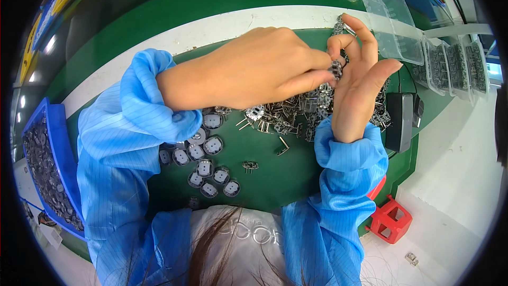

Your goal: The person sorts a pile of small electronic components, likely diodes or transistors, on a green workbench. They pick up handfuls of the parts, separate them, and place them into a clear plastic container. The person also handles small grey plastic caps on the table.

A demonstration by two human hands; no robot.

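Note:
My left hand (pixel 248 69) reaches across from the left, its thumb and forefinger pinching a small grey metal part (pixel 335 69) against the right palm. My right hand (pixel 357 82) is turned palm up, with its thumb stretched out and its other fingers curled around small metal parts, partly hidden by those fingers. More grey metal parts (pixel 338 25) show at its fingertips. Under both hands lies a heap of pronged metal parts (pixel 286 114). Nearer to me are several round grey plastic housings (pixel 205 168) and one loose pronged part (pixel 250 166).
A blue bin (pixel 62 167) of dark parts stands at the left. Clear plastic boxes (pixel 389 18) and part-filled trays (pixel 457 69) are at the far right. A black power adapter (pixel 399 122) sits on the green table (pixel 275 185). A red stool (pixel 390 221) stands below right.

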